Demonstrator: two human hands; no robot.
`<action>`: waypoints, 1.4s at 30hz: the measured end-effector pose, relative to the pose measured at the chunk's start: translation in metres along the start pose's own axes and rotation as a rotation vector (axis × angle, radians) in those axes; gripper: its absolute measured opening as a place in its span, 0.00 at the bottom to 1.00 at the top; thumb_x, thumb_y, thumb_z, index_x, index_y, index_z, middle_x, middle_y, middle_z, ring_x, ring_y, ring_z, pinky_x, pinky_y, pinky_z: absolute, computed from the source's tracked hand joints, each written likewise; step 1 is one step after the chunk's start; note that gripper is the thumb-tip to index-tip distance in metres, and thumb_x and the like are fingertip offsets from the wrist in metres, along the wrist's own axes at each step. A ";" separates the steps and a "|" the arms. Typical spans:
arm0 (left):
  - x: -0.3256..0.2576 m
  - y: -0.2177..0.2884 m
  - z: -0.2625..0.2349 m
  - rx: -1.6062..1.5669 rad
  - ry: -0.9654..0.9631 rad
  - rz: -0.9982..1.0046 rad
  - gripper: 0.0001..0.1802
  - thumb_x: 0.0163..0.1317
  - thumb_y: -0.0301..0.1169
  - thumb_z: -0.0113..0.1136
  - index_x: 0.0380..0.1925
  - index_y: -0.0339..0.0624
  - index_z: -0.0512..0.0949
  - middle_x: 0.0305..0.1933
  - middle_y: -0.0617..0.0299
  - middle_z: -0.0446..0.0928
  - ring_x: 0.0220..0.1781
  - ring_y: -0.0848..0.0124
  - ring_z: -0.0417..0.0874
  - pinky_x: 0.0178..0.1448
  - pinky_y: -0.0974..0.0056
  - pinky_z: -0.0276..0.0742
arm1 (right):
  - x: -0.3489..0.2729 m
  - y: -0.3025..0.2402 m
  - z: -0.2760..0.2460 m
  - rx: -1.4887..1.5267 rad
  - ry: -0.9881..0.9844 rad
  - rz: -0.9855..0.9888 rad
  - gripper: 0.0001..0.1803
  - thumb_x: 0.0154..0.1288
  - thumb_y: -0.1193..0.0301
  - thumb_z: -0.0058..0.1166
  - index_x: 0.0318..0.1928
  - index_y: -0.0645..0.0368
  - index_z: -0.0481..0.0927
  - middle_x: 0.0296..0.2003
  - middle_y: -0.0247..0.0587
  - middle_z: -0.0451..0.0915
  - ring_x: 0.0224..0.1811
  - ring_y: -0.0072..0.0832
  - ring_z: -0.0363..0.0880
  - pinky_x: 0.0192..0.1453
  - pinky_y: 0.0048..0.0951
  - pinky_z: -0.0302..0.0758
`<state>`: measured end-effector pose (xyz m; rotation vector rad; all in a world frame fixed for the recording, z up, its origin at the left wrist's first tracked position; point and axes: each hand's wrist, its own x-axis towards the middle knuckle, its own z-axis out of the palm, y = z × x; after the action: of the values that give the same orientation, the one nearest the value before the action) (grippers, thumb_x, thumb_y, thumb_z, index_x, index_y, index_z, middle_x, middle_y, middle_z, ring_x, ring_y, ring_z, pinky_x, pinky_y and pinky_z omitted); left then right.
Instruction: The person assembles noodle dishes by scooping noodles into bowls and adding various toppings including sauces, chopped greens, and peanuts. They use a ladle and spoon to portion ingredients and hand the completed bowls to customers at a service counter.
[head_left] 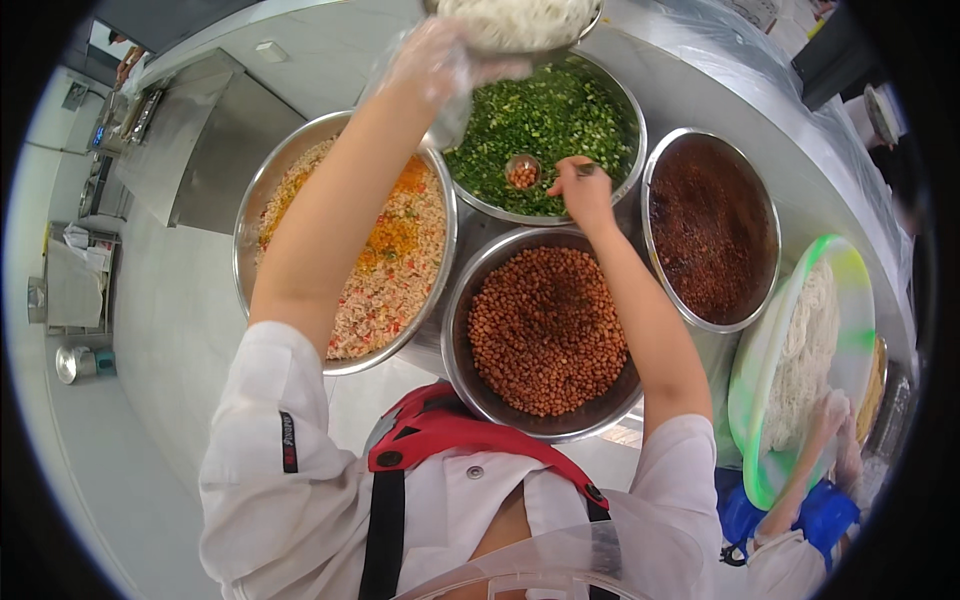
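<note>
My left hand, in a clear plastic glove, grips the near side of a metal bowl heaped with white noodles, at the top of the view. My bare right hand is closed round the handle of a small metal ladle. Some brown beans or peanuts lie in the ladle, which hangs over a large metal basin of chopped green onions. Nearest my body stands a metal basin full of round brown beans or peanuts, under my right forearm.
Left of these, a metal basin holds pale minced food with orange and red bits, partly behind my left arm. To the right are a basin of dark red sauce and a green-white tub of noodles. Another person's hands reach into that tub.
</note>
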<state>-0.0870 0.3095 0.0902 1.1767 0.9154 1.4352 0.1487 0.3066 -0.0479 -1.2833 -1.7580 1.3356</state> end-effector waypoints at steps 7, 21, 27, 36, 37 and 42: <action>-0.163 0.047 0.013 -0.390 0.660 -0.266 0.34 0.42 0.15 0.43 0.57 0.27 0.56 0.55 0.42 0.67 0.54 0.47 0.73 0.50 0.44 0.80 | 0.018 -0.001 0.081 -0.133 -0.040 -0.084 0.15 0.63 0.67 0.46 0.36 0.69 0.77 0.24 0.50 0.80 0.24 0.34 0.81 0.32 0.31 0.75; -0.285 -0.009 -0.021 -0.608 1.003 -0.323 0.39 0.40 0.13 0.42 0.60 0.41 0.56 0.52 0.44 0.69 0.47 0.49 0.77 0.44 0.42 0.81 | -0.023 -0.104 0.001 0.350 0.046 -0.025 0.12 0.63 0.70 0.47 0.39 0.69 0.74 0.28 0.49 0.80 0.26 0.27 0.80 0.38 0.26 0.74; -0.299 -0.031 -0.017 -0.722 0.890 -0.278 0.38 0.41 0.14 0.45 0.59 0.41 0.57 0.49 0.47 0.71 0.43 0.52 0.79 0.41 0.45 0.82 | -0.128 -0.147 0.029 -0.064 -0.093 -0.586 0.07 0.63 0.76 0.45 0.39 0.63 0.76 0.31 0.43 0.79 0.27 0.24 0.78 0.40 0.27 0.74; -0.362 -0.053 -0.051 -0.744 0.884 -0.193 0.27 0.41 0.15 0.47 0.47 0.30 0.65 0.47 0.44 0.72 0.46 0.49 0.78 0.48 0.38 0.76 | -0.169 -0.145 0.092 -0.440 -0.132 -1.546 0.17 0.45 0.79 0.57 0.41 0.62 0.78 0.44 0.54 0.74 0.29 0.34 0.72 0.35 0.30 0.68; -0.366 -0.039 -0.047 -0.742 0.914 -0.168 0.27 0.40 0.16 0.47 0.47 0.30 0.65 0.47 0.44 0.72 0.45 0.49 0.78 0.48 0.37 0.76 | -0.167 -0.148 0.099 -0.373 -0.087 -1.485 0.15 0.47 0.81 0.56 0.40 0.63 0.78 0.43 0.54 0.75 0.30 0.35 0.73 0.35 0.30 0.68; -0.412 -0.012 -0.073 -0.614 1.093 -0.156 0.29 0.43 0.17 0.44 0.52 0.31 0.62 0.50 0.45 0.71 0.49 0.48 0.76 0.49 0.35 0.74 | -0.152 -0.155 0.144 0.071 -0.195 -0.537 0.07 0.65 0.76 0.45 0.38 0.66 0.75 0.26 0.40 0.78 0.32 0.26 0.77 0.38 0.27 0.71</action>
<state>-0.1552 -0.0892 -0.0189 -0.2139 1.0927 2.0289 0.0278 0.1055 0.0652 -0.5876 -1.9797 1.2161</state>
